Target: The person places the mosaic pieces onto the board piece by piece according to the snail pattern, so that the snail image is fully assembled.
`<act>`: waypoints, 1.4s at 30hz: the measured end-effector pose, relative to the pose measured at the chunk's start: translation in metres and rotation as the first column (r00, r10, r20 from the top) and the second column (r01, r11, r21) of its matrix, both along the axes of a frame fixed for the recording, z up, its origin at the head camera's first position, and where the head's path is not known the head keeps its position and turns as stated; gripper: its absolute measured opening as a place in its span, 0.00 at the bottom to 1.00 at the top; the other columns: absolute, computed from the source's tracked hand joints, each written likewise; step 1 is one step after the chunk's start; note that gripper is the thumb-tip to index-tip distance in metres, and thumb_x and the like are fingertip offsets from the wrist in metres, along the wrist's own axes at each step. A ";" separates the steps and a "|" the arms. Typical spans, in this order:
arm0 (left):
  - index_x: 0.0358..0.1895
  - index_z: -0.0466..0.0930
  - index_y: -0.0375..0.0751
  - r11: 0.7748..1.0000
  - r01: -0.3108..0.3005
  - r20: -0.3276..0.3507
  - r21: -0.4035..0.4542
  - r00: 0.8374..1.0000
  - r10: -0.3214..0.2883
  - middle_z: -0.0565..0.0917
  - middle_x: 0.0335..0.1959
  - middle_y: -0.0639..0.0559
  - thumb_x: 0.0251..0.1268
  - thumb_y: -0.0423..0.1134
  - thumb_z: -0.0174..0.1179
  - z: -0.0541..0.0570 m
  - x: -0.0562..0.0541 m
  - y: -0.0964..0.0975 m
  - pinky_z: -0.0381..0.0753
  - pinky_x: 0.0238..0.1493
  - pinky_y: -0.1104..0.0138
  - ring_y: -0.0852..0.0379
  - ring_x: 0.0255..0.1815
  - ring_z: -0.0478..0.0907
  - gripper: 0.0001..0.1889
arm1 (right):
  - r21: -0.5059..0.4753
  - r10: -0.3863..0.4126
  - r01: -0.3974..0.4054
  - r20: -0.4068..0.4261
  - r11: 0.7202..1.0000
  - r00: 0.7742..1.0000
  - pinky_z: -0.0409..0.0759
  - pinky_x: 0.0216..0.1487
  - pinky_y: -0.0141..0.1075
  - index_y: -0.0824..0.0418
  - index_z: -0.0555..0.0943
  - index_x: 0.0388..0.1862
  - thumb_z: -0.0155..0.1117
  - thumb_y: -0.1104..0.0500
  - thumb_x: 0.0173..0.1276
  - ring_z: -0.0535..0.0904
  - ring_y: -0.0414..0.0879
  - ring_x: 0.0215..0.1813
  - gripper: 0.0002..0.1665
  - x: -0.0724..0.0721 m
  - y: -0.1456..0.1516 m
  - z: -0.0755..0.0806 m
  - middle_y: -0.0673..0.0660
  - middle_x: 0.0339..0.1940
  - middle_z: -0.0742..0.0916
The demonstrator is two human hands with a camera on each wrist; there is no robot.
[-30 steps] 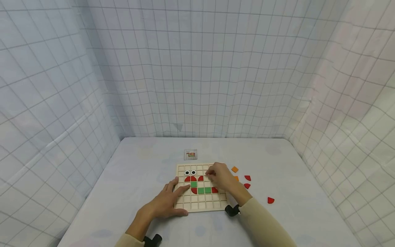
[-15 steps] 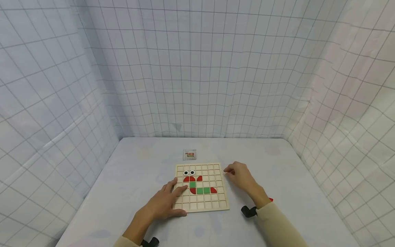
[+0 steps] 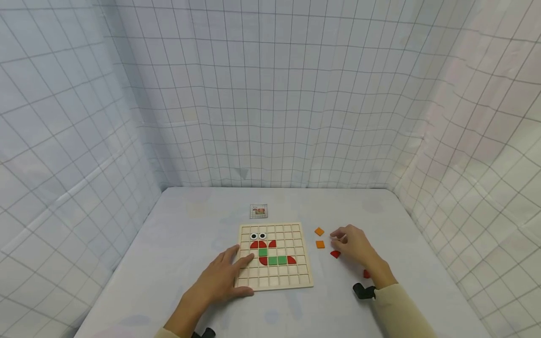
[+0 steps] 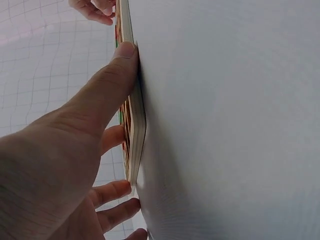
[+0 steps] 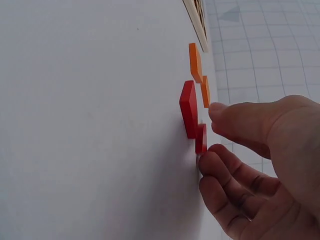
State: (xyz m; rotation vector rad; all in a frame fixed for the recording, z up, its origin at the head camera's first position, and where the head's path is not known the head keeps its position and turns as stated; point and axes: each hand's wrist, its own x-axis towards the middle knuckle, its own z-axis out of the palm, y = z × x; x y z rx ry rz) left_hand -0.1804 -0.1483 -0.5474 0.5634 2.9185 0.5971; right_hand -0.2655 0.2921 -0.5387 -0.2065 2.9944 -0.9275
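My left hand [image 3: 220, 278] rests spread on the left side and near-left corner of a gridded wooden board [image 3: 296, 280], index finger lying over the squares. In the left wrist view its thumb [image 4: 107, 87] touches the board's side. Set in the board are two eye pieces [image 3: 258, 236], several red quarter-circle tiles [image 3: 291, 260] and 3 green square tiles [image 3: 272, 261]. My right hand [image 3: 357, 245] is right of the board. In the right wrist view, its thumb and fingers stand apart around a red quarter-circle tile [image 5: 201, 139], fingertips beside it; contact is unclear.
Two orange square tiles [image 3: 320, 244] lie between the board and my right hand. Nearer sits another red tile [image 3: 335, 254], and one more [image 3: 366, 273] shows beside the right wrist. A small picture card [image 3: 258, 211] lies behind the board. Gridded white curtains [image 3: 270, 117] enclose the table.
My right hand has left the board and moved right, past the orange tiles to the loose red tiles. My left hand has stayed on the board.
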 end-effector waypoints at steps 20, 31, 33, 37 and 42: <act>0.89 0.76 0.58 0.999 0.031 0.030 0.034 0.999 -0.032 0.66 0.91 0.28 0.62 0.68 0.85 0.003 -0.002 -0.002 0.84 0.74 0.31 0.25 0.83 0.74 0.53 | 0.031 0.049 -0.049 -0.019 0.998 0.999 0.92 0.56 0.45 0.57 0.96 0.57 0.83 0.65 0.75 0.87 0.45 0.49 0.13 0.002 0.010 -0.007 0.53 0.49 0.91; 0.89 0.76 0.57 0.998 0.030 0.039 0.060 0.999 -0.032 0.65 0.91 0.27 0.62 0.67 0.85 0.001 -0.003 -0.002 0.84 0.74 0.30 0.25 0.83 0.73 0.53 | -0.011 0.024 -0.024 -0.015 1.000 1.000 0.87 0.48 0.32 0.57 0.96 0.57 0.83 0.64 0.75 0.85 0.41 0.44 0.13 0.002 0.006 -0.009 0.52 0.47 0.91; 0.89 0.76 0.57 0.998 0.027 0.044 0.064 0.999 -0.030 0.65 0.91 0.27 0.62 0.67 0.85 0.001 -0.003 -0.002 0.83 0.74 0.30 0.25 0.83 0.72 0.53 | -0.021 0.025 -0.026 -0.023 0.999 0.999 0.87 0.47 0.31 0.58 0.96 0.56 0.84 0.64 0.75 0.85 0.42 0.43 0.13 0.003 0.005 -0.009 0.52 0.47 0.91; 0.89 0.76 0.58 0.997 0.019 0.057 0.072 0.998 -0.023 0.65 0.92 0.27 0.62 0.67 0.85 0.003 -0.003 -0.002 0.83 0.75 0.29 0.24 0.84 0.71 0.52 | -0.036 0.036 -0.037 -0.051 0.999 0.998 0.86 0.46 0.31 0.57 0.96 0.55 0.83 0.65 0.75 0.85 0.41 0.43 0.12 0.003 0.001 -0.008 0.52 0.45 0.91; 0.89 0.76 0.57 0.997 0.024 0.058 0.075 0.998 -0.029 0.65 0.92 0.26 0.61 0.67 0.86 0.004 -0.004 -0.002 0.83 0.74 0.29 0.23 0.84 0.71 0.53 | -0.065 0.056 -0.063 -0.109 0.996 0.993 0.84 0.42 0.30 0.57 0.96 0.50 0.83 0.66 0.74 0.84 0.40 0.41 0.10 0.003 -0.008 -0.005 0.52 0.44 0.92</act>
